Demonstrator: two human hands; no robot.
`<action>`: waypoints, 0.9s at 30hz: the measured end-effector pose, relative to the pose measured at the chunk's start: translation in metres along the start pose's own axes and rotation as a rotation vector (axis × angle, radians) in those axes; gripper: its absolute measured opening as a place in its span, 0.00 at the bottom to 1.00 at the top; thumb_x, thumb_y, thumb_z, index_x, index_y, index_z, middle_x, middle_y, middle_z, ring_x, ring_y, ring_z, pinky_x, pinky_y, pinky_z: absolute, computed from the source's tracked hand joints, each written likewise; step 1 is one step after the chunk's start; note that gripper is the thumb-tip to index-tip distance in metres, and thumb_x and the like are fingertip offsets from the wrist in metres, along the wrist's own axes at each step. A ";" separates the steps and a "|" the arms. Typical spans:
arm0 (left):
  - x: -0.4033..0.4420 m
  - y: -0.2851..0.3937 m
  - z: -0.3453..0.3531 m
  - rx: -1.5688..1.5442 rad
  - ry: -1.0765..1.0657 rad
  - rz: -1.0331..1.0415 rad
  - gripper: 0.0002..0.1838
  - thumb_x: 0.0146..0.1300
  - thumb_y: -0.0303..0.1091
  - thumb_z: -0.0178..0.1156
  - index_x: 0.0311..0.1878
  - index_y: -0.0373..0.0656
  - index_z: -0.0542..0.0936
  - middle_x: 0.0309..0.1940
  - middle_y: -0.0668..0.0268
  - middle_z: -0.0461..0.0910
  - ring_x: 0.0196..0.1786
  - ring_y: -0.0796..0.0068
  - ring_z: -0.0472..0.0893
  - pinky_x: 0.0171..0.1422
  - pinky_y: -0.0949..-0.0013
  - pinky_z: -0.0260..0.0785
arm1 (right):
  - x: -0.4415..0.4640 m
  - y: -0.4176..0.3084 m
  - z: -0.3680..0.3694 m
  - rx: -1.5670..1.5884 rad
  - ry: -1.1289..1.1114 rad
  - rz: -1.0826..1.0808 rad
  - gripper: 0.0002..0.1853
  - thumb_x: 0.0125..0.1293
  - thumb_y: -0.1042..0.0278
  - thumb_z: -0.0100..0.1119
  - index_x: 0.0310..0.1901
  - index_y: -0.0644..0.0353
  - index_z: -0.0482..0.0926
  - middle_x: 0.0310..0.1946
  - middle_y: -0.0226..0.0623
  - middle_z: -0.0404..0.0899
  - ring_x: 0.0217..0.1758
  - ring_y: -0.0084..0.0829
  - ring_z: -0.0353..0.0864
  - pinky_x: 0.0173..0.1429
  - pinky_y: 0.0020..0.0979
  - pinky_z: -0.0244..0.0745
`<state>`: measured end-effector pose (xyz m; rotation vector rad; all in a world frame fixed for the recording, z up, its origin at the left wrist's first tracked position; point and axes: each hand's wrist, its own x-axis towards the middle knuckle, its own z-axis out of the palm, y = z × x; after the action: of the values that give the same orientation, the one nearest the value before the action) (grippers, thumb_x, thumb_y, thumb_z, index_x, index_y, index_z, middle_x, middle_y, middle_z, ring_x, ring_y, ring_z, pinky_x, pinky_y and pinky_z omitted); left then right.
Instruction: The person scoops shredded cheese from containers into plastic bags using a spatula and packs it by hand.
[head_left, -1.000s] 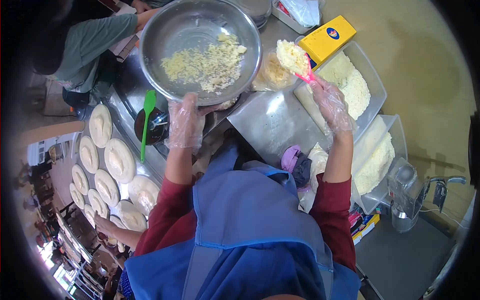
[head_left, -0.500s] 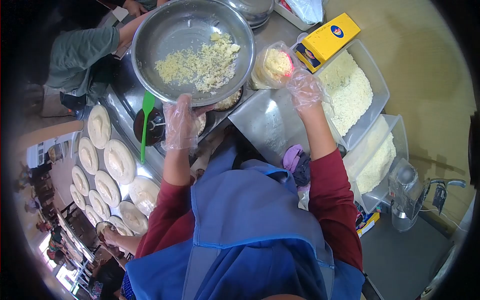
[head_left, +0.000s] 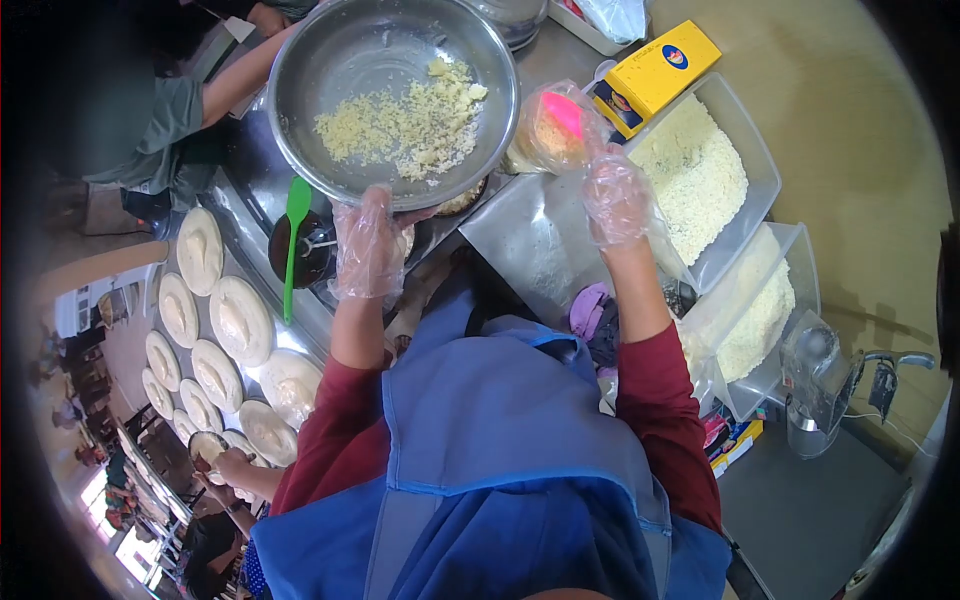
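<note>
The left grip pinches the rim of the bowl above it, crumbs left inside; the right grip clasps a pink scoop, in or over the bag just beyond; the bag looks part filled.

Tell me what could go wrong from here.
The metal bowl, held at its near rim by the left hand, might tip and spill its pale crumbs. The pink scoop, in the right hand at the plastic bag, could snag it. The yellow box sits close by and might get bumped.
</note>
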<state>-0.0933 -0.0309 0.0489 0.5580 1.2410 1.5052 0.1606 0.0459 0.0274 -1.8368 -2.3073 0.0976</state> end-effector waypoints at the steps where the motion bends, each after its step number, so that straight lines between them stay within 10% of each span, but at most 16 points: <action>1: -0.001 -0.003 0.000 -0.030 -0.010 0.012 0.24 0.64 0.27 0.47 0.62 0.29 0.60 0.53 0.49 0.72 0.51 0.53 0.80 0.45 0.57 0.83 | -0.002 0.000 -0.006 0.000 0.003 0.000 0.37 0.57 0.76 0.52 0.71 0.46 0.61 0.41 0.49 0.78 0.38 0.45 0.82 0.41 0.40 0.78; 14: -0.037 -0.015 0.011 0.348 -0.066 -0.035 0.15 0.68 0.34 0.55 0.52 0.32 0.75 0.45 0.63 0.77 0.46 0.74 0.76 0.51 0.71 0.69 | -0.014 -0.041 -0.066 -0.011 0.282 -0.131 0.34 0.59 0.78 0.48 0.70 0.48 0.62 0.30 0.44 0.74 0.28 0.41 0.77 0.32 0.38 0.74; 18: -0.042 -0.030 0.011 0.338 -0.148 0.230 0.09 0.68 0.29 0.54 0.49 0.40 0.77 0.42 0.68 0.75 0.42 0.75 0.74 0.50 0.70 0.66 | -0.039 -0.052 -0.085 -0.016 0.163 -0.267 0.36 0.57 0.78 0.50 0.71 0.52 0.59 0.25 0.39 0.70 0.24 0.34 0.75 0.27 0.34 0.74; 22: -0.060 -0.015 0.034 0.171 -0.158 0.031 0.17 0.67 0.35 0.57 0.58 0.45 0.71 0.39 0.70 0.73 0.31 0.83 0.70 0.32 0.78 0.63 | -0.027 -0.035 -0.089 0.055 0.413 -0.242 0.36 0.58 0.77 0.49 0.71 0.52 0.59 0.24 0.37 0.70 0.23 0.34 0.74 0.25 0.35 0.73; 27: -0.066 -0.012 0.032 0.173 -0.169 -0.090 0.19 0.67 0.40 0.58 0.57 0.44 0.69 0.30 0.76 0.71 0.25 0.89 0.66 0.26 0.80 0.59 | -0.061 -0.053 -0.103 0.100 0.132 -0.335 0.37 0.57 0.78 0.50 0.72 0.53 0.57 0.25 0.38 0.71 0.23 0.35 0.74 0.25 0.35 0.72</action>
<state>-0.0392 -0.0785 0.0666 0.7188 1.2534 1.2565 0.1418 -0.0327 0.1305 -1.3464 -2.4291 0.0409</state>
